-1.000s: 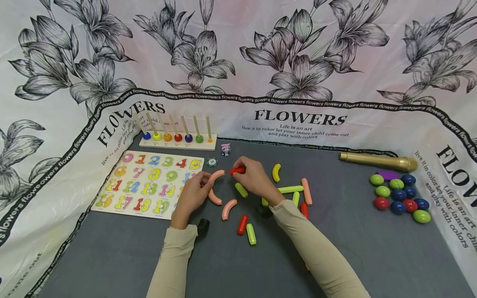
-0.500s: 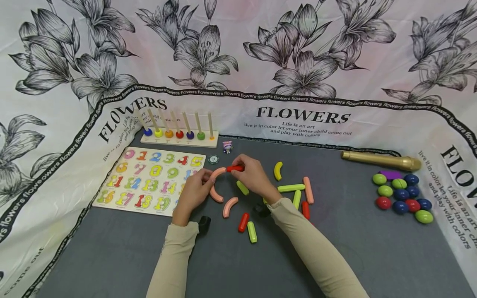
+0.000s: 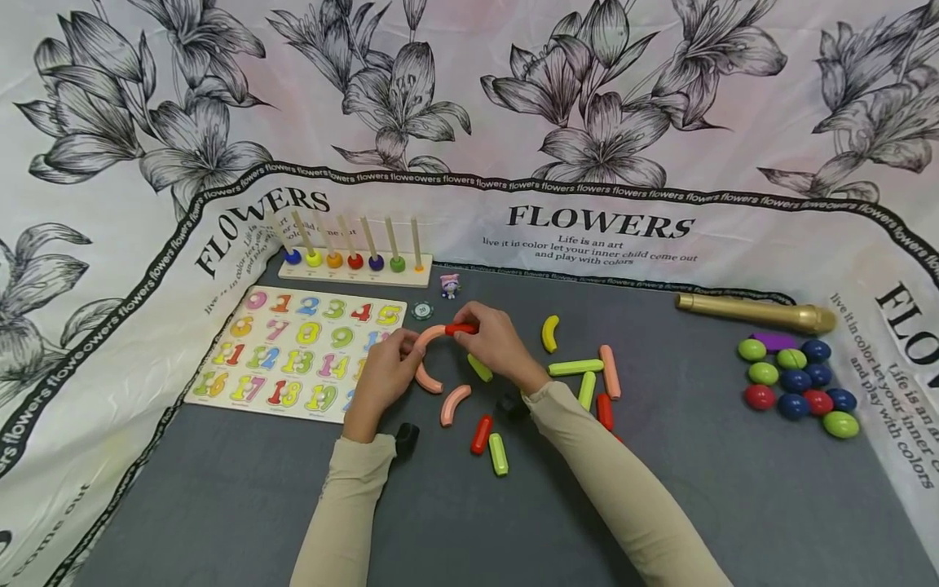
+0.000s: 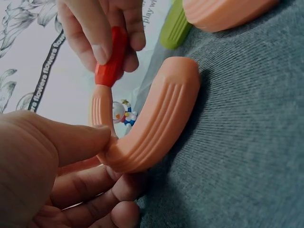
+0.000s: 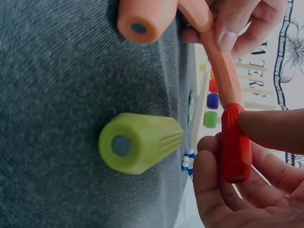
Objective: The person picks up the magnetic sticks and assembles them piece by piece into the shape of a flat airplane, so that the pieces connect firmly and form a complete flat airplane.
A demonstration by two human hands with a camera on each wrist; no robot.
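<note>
My left hand (image 3: 383, 367) pinches a C-shaped pair of peach curved magnetic sticks (image 4: 159, 118) near their joint, at the board's right side. My right hand (image 3: 500, 344) holds a short red magnetic stick (image 5: 236, 145) between thumb and fingers. The red stick's end meets the upper end of the peach curve, as both wrist views show. Below the right hand lies a short green stick (image 5: 137, 142) with a grey disc in its end. A loose peach curved stick (image 3: 455, 405) rests nearer to me, with a red stick (image 3: 481, 434) and a green stick (image 3: 498, 454) close by.
A number board (image 3: 220, 390) lies left, with a peg stacker (image 3: 355, 273) behind it. A poker chip (image 3: 422, 311) and small figurine (image 3: 450, 285) stand near. Rightward are a yellow curved stick (image 3: 549, 334), several straight sticks, a gold microphone (image 3: 756, 313) and several egg-shaped pieces (image 3: 794, 406).
My right hand has brought the red stick leftward until its end meets the peach curve. My left hand keeps its hold on the curve. The head view has shifted slightly.
</note>
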